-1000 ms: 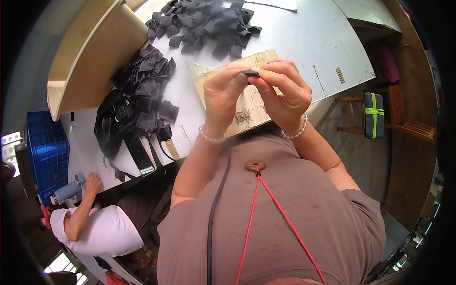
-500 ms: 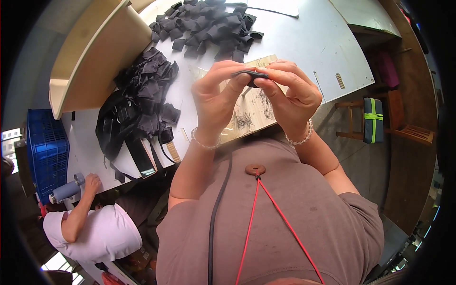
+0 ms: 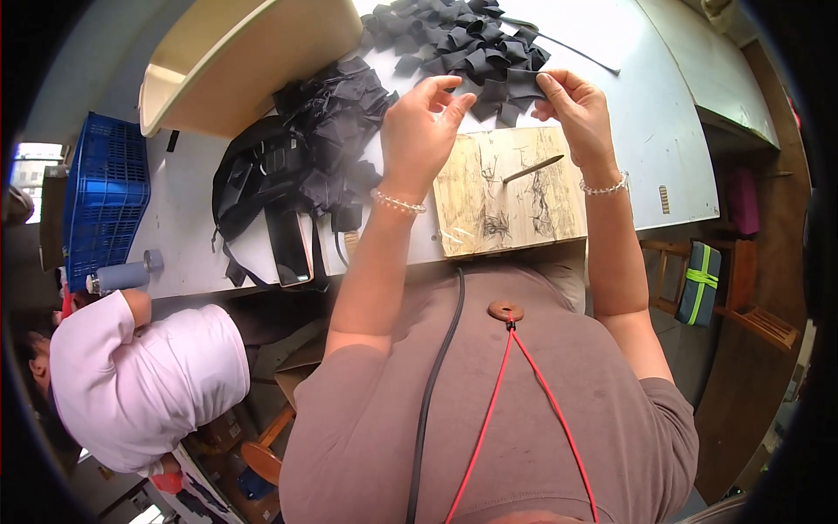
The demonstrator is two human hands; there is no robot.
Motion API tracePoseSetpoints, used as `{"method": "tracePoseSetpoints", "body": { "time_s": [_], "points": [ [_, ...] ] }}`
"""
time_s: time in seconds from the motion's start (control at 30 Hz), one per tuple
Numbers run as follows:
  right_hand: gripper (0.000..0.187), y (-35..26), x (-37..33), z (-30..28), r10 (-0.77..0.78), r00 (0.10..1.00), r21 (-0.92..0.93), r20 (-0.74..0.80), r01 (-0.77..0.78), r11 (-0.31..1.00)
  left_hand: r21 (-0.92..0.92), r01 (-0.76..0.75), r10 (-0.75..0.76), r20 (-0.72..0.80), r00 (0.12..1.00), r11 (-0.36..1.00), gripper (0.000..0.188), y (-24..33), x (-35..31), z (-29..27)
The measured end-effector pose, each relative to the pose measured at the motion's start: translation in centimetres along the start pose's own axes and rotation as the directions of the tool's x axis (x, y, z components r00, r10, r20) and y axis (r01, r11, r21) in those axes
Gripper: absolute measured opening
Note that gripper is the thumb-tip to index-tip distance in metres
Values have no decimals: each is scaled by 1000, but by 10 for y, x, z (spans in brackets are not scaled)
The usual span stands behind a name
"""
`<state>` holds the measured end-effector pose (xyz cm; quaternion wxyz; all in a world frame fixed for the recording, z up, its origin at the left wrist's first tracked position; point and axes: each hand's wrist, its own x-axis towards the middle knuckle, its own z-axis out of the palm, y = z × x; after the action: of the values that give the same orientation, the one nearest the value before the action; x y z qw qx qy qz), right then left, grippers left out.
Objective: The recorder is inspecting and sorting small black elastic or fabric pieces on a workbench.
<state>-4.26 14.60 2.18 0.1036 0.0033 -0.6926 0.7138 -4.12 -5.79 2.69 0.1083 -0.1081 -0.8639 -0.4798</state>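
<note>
My right hand [image 3: 576,113] pinches a small black fabric piece [image 3: 524,84] between thumb and fingers, at the near edge of a heap of similar folded black pieces [image 3: 454,39]. My left hand [image 3: 423,122] is raised to the left of it, thumb and fingers curved apart with nothing seen between them. Below both hands lies a pale wooden board [image 3: 467,188] on the table, strewn with dark thread scraps. A dark pointed spike [image 3: 534,168] stands up from it at a slant. Left of my left hand is a second pile of thinner black fabric pieces [image 3: 336,131].
A black bag [image 3: 253,175] lies by the second pile, near a large cream-coloured bin [image 3: 253,65]. Farther left are a blue plastic crate [image 3: 109,192] and a grey-blue bottle [image 3: 122,277], beside a co-worker in a pale shirt [image 3: 157,375]. A stool with a dark cushion [image 3: 698,284] stands right.
My hands were together, both on a small black piece. They have moved apart: the left has let go, the right has gone outward and holds a piece by the heap. The view has shifted.
</note>
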Motion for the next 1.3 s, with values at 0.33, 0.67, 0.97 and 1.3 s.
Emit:
{"method": "tracePoseSetpoints", "body": {
  "time_s": [0.33,0.67,0.97,1.3],
  "points": [
    [53,34,31,7,207,978,-124,-30,-209,970,411,97,-128,49,991,907,32,-105,25,-24],
    [23,-3,-61,-35,-101,982,-9,-158,101,995,115,42,-17,-211,977,992,18,-108,19,-18],
    [11,-54,-114,29,-412,869,-195,275,470,861,-871,369,-344,254,904,325,4,-6,-47,-27],
    [14,-31,-122,43,-371,920,-385,125,390,836,-811,386,-184,339,923,440,17,17,-93,-13]
  ]
}}
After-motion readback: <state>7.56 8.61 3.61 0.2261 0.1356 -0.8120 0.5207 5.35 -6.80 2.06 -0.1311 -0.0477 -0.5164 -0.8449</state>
